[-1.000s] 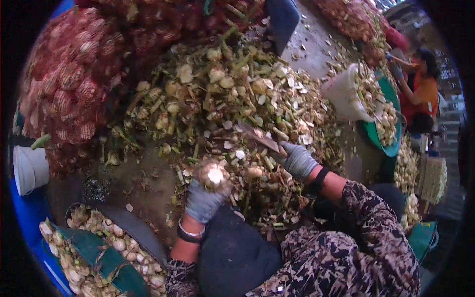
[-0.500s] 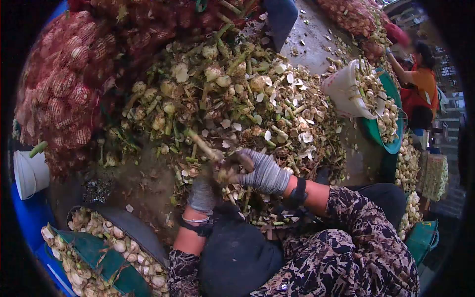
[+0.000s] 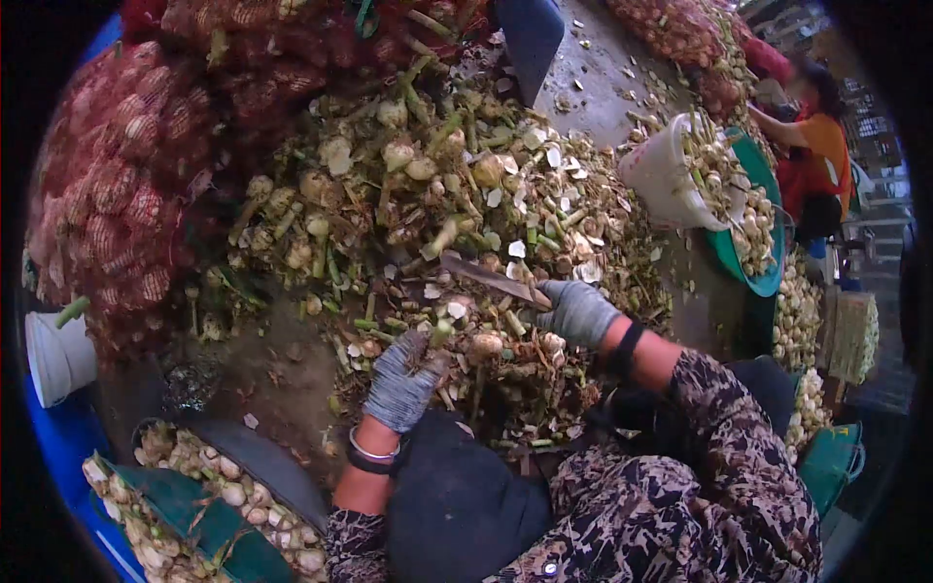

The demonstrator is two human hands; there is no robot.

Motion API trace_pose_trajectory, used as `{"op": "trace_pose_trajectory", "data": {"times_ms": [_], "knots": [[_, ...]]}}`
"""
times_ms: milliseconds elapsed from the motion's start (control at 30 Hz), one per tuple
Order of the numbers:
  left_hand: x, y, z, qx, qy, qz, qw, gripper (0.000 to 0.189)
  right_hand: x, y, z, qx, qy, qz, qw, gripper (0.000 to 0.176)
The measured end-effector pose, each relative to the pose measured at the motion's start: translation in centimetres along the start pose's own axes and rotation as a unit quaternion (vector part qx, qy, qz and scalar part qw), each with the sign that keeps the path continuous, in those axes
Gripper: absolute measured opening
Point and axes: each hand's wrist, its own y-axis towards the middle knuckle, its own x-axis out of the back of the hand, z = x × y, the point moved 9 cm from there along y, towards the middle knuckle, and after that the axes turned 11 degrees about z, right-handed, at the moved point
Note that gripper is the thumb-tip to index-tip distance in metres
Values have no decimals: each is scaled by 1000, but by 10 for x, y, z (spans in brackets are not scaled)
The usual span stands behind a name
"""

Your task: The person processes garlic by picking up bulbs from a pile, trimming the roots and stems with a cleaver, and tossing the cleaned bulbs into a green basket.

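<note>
My left hand, in a grey knit glove, is closed around a garlic bulb with a short green stem end pointing up. Most of the bulb is hidden by my fingers and dirt. My right hand, gloved the same way, grips a knife whose dark-stained blade points left over the pile. Under and beyond both hands lies a heap of garlic bulbs, cut stems and white peelings.
Red mesh sacks of garlic stand at the left, beside a white bucket. Trimmed bulbs fill green-and-black containers lower left. A tipped white bucket lies over a green basin. Another person sits at the upper right.
My hands have moved apart, the right one rightward and slightly up with the knife. The long stem that stuck up between them no longer shows there; a short stem end shows at my left hand.
</note>
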Motion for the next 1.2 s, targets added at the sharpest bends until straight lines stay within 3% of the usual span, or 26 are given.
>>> {"op": "trace_pose_trajectory", "data": {"times_ms": [33,133,167,200,233,267,300,333,400,433,467,500,533,567,633,667,700,733,800,833,867,933,1067,1133,1167,1200], "knots": [[-4,-4,-24,-56,46,-13,997,35,0,-7,13,34,44,-15,998,52],[-31,8,-65,-50,122,70,989,38,0,-21,84,129,203,-57,969,51],[-38,18,-62,-145,326,74,931,46,5,-16,97,132,203,-61,968,51],[-38,15,-66,-144,328,74,931,46,5,-10,109,140,197,-35,970,50],[-28,5,-78,-164,262,28,950,51,3,-6,117,149,193,-7,970,49],[-16,-4,-84,-184,195,-20,963,57,13,-2,123,233,193,-80,950,45],[-3,-2,-67,-149,152,-7,977,70,10,3,109,188,259,-62,945,43],[2,-2,-66,-149,152,-12,977,70,6,6,93,139,323,-42,935,42],[-4,-2,-80,-160,-130,60,977,77,-30,25,64,79,392,25,916,42],[-12,-1,-67,-179,-223,59,956,77,-54,28,58,72,495,60,864,42],[-10,3,-44,-179,-223,59,956,77,-70,28,59,68,590,92,799,43],[-6,9,-15,-151,-156,50,975,68,-64,20,73,67,491,94,864,44],[-5,12,-17,-121,-89,41,988,60,-78,17,69,12,482,138,865,46],[-5,3,-33,-164,50,36,984,43,-70,17,73,49,435,96,894,44],[-5,-1,-42,-190,17,50,980,38,-61,17,76,89,386,54,917,42],[-5,-4,-47,-216,-17,67,974,33,-45,12,76,116,269,-9,956,39],[-8,-12,-69,-315,208,39,925,35,-31,5,77,140,147,-73,976,36],[-8,-11,-67,-314,208,40,926,35,-21,-3,77,139,148,-72,976,36],[-1,4,-36,-186,194,10,963,41,-3,-30,109,187,-76,-12,979,34],[-7,19,9,-201,40,202,958,45,-2,-36,118,189,-119,27,974,36],[-11,17,13,-216,-426,218,851,52,-2,-38,117,187,-119,25,975,36],[-9,10,34,-156,-359,134,910,55,-8,-42,118,192,-175,40,965,28],[-5,8,33,-204,-403,179,874,53,-11,-43,117,195,-176,43,964,28],[-15,6,55,-169,-224,149,948,50,-17,-41,111,192,-173,47,965,28],[-15,2,38,-169,-221,150,949,50,-19,-40,109,189,-171,51,966,29],[-15,-6,11,-218,-20,130,967,49,-17,-39,108,189,-170,47,966,29]]}}
